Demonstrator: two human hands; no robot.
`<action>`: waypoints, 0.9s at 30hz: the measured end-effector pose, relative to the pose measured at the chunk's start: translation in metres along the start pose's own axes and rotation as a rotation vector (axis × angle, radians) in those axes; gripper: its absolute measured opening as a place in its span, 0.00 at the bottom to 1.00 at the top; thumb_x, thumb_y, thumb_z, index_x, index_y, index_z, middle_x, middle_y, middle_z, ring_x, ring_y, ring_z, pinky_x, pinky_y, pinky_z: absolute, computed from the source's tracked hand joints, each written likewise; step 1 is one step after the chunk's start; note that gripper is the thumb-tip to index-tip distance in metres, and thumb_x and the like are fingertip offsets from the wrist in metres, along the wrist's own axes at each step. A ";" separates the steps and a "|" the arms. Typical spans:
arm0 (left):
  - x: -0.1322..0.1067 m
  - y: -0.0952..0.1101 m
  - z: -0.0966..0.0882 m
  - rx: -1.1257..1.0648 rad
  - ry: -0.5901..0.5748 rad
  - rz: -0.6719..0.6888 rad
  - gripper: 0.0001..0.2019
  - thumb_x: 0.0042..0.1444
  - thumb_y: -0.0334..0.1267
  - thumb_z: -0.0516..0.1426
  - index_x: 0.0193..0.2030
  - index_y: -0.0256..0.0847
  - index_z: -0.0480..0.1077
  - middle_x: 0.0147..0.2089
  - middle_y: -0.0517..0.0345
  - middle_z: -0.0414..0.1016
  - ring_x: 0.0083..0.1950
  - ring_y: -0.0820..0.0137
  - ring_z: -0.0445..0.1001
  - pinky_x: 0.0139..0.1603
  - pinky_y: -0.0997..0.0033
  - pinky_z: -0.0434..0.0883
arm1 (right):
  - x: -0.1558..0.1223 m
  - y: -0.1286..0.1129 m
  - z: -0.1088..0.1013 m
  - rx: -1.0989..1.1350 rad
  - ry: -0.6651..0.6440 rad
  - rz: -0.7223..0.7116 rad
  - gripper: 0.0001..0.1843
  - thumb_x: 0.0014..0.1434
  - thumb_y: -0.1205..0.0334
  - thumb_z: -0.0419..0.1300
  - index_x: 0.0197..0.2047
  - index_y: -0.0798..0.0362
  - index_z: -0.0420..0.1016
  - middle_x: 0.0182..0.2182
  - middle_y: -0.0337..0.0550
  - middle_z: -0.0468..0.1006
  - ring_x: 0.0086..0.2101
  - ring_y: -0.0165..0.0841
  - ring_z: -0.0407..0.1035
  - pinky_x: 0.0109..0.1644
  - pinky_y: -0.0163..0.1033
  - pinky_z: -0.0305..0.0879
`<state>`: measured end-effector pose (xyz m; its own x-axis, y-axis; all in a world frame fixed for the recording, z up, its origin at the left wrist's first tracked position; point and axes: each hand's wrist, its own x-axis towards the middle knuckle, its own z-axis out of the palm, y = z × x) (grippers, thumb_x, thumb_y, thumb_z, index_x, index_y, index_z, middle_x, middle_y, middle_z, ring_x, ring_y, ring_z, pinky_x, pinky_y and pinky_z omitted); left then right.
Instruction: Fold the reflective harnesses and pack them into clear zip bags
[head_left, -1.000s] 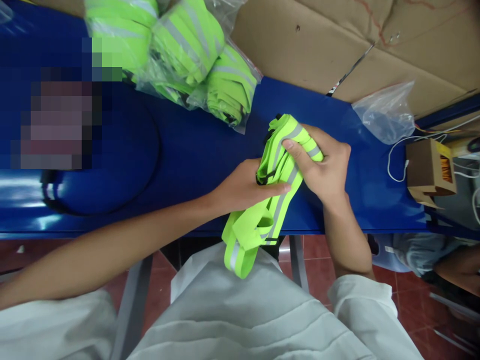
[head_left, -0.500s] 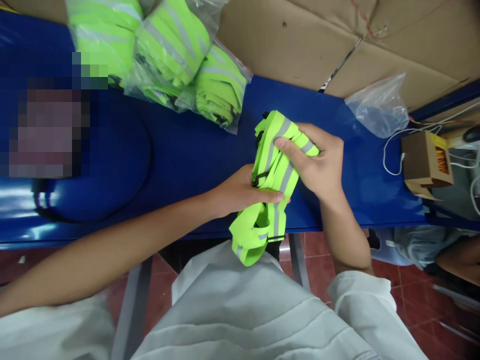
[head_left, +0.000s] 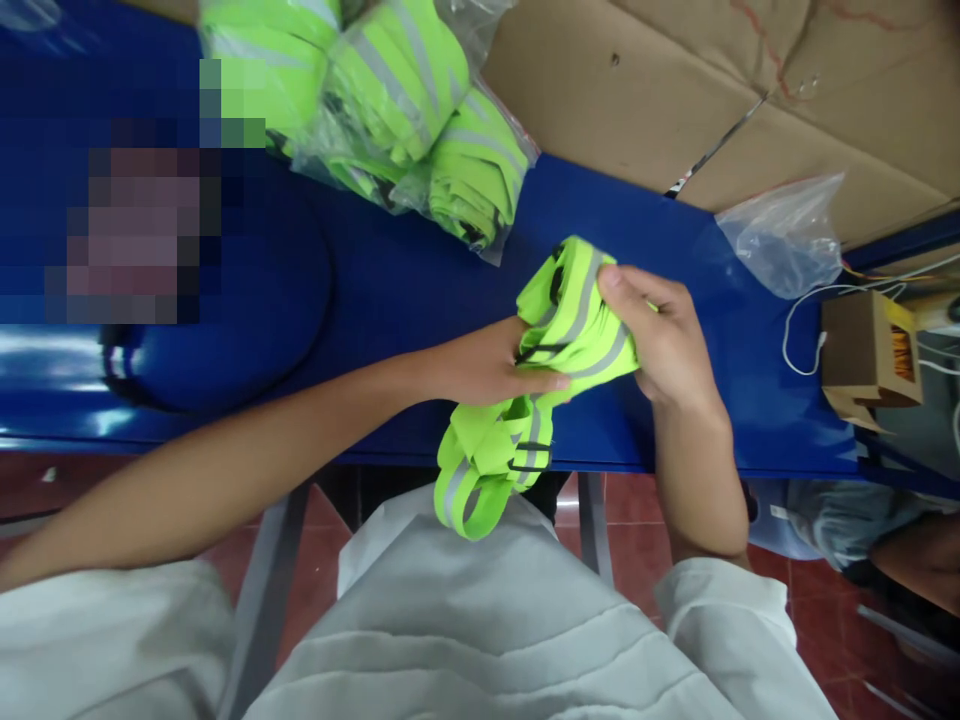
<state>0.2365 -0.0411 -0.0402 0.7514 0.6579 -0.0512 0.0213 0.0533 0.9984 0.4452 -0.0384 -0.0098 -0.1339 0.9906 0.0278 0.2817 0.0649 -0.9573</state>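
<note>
I hold a neon green reflective strap vest point(head_left: 577, 320) with grey stripes over the blue table point(head_left: 405, 290). My left hand point(head_left: 487, 365) pinches its middle from the left, fingers closed on the folded bands. My right hand point(head_left: 664, 335) grips the upper bundle from the right, thumb on top. The lower loops of the vest point(head_left: 487, 465) hang off the table's front edge above my white coat.
Several bagged green vests point(head_left: 405, 110) lie at the back of the table. An empty clear plastic bag point(head_left: 784, 235) sits to the right, with a small cardboard box point(head_left: 866, 355) and white cables beyond. Cardboard sheets point(head_left: 675, 90) stand behind. A blurred patch covers the table's left.
The hanging loops have been drawn up shorter and bunched under my left hand. My right hand has shifted its grip over the top of the bundle.
</note>
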 end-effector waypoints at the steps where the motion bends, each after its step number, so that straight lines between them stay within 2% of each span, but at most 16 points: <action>1: 0.000 0.000 0.000 0.001 -0.003 0.015 0.12 0.60 0.45 0.66 0.43 0.38 0.81 0.42 0.55 0.86 0.44 0.63 0.83 0.48 0.67 0.79 | 0.001 0.003 0.001 -0.004 -0.025 0.001 0.24 0.65 0.34 0.64 0.38 0.48 0.82 0.36 0.38 0.84 0.40 0.38 0.82 0.41 0.41 0.81; 4: -0.002 0.003 0.001 0.006 -0.015 0.000 0.12 0.60 0.46 0.66 0.42 0.39 0.81 0.42 0.55 0.86 0.44 0.63 0.83 0.50 0.66 0.79 | 0.008 0.011 0.005 0.166 -0.200 0.144 0.24 0.63 0.35 0.67 0.47 0.47 0.84 0.39 0.40 0.86 0.41 0.39 0.83 0.43 0.43 0.83; 6: -0.003 0.005 0.002 -0.034 -0.040 -0.047 0.12 0.61 0.46 0.66 0.43 0.38 0.81 0.42 0.54 0.86 0.43 0.64 0.83 0.48 0.66 0.79 | 0.012 0.016 0.008 0.212 -0.234 0.163 0.25 0.61 0.37 0.70 0.52 0.46 0.83 0.44 0.40 0.87 0.41 0.37 0.82 0.45 0.42 0.83; 8: -0.002 0.005 0.002 -0.092 -0.041 -0.077 0.11 0.61 0.44 0.66 0.43 0.38 0.80 0.42 0.54 0.86 0.42 0.64 0.83 0.47 0.67 0.80 | 0.014 0.019 0.009 0.103 -0.124 0.036 0.23 0.59 0.38 0.72 0.48 0.46 0.83 0.44 0.40 0.86 0.41 0.35 0.81 0.46 0.40 0.81; 10: -0.002 0.005 0.001 -0.143 -0.013 -0.088 0.10 0.60 0.42 0.67 0.43 0.38 0.80 0.41 0.53 0.86 0.41 0.65 0.83 0.46 0.67 0.80 | 0.013 0.017 0.006 -0.072 -0.028 -0.131 0.22 0.63 0.37 0.68 0.45 0.47 0.84 0.45 0.40 0.86 0.43 0.35 0.81 0.50 0.40 0.80; 11: -0.001 0.005 0.000 -0.159 -0.002 -0.087 0.10 0.59 0.42 0.67 0.43 0.37 0.80 0.41 0.53 0.86 0.41 0.64 0.83 0.46 0.66 0.80 | 0.011 0.014 0.003 -0.137 -0.047 -0.189 0.23 0.67 0.36 0.64 0.47 0.47 0.85 0.47 0.41 0.86 0.46 0.36 0.81 0.53 0.42 0.79; 13: -0.001 0.005 -0.003 -0.156 0.007 -0.079 0.11 0.59 0.43 0.67 0.42 0.37 0.80 0.41 0.53 0.85 0.42 0.64 0.83 0.46 0.65 0.80 | 0.007 0.008 -0.001 -0.218 -0.196 -0.246 0.27 0.70 0.34 0.59 0.56 0.45 0.84 0.55 0.42 0.84 0.54 0.39 0.79 0.61 0.46 0.77; 15: -0.001 0.006 -0.006 -0.100 0.036 -0.069 0.10 0.59 0.43 0.67 0.41 0.38 0.80 0.40 0.53 0.85 0.42 0.63 0.82 0.47 0.64 0.80 | 0.004 0.004 -0.001 -0.270 -0.333 -0.291 0.33 0.65 0.34 0.64 0.65 0.44 0.78 0.62 0.43 0.80 0.61 0.44 0.76 0.67 0.49 0.73; 17: -0.001 0.007 -0.007 -0.077 0.070 -0.062 0.09 0.56 0.41 0.69 0.39 0.39 0.80 0.39 0.54 0.84 0.42 0.63 0.82 0.48 0.62 0.80 | 0.002 0.002 0.001 -0.309 -0.361 -0.332 0.38 0.61 0.37 0.70 0.69 0.45 0.75 0.65 0.44 0.77 0.64 0.46 0.73 0.70 0.50 0.70; 21: 0.000 0.010 -0.005 -0.342 0.016 -0.163 0.11 0.53 0.38 0.72 0.42 0.38 0.81 0.42 0.50 0.86 0.43 0.61 0.84 0.46 0.61 0.81 | 0.000 0.003 0.006 -0.351 -0.256 -0.336 0.32 0.62 0.43 0.71 0.67 0.41 0.76 0.63 0.39 0.79 0.61 0.45 0.76 0.68 0.50 0.73; 24: 0.000 0.012 0.000 -0.533 0.002 -0.263 0.15 0.53 0.40 0.73 0.45 0.37 0.83 0.47 0.48 0.86 0.45 0.60 0.85 0.46 0.64 0.82 | -0.001 0.001 0.004 -0.373 -0.094 -0.350 0.28 0.63 0.45 0.72 0.64 0.40 0.78 0.61 0.38 0.81 0.59 0.44 0.77 0.67 0.49 0.74; 27: -0.002 0.011 0.007 -0.624 0.035 -0.359 0.21 0.50 0.39 0.75 0.51 0.38 0.82 0.50 0.49 0.86 0.44 0.61 0.85 0.46 0.64 0.82 | -0.001 -0.002 0.002 -0.359 0.072 -0.394 0.25 0.63 0.47 0.72 0.61 0.45 0.80 0.58 0.40 0.83 0.57 0.42 0.78 0.64 0.47 0.76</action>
<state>0.2398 -0.0469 -0.0287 0.7469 0.5424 -0.3845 -0.1257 0.6831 0.7194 0.4429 -0.0400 -0.0080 -0.2331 0.8879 0.3967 0.5323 0.4579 -0.7121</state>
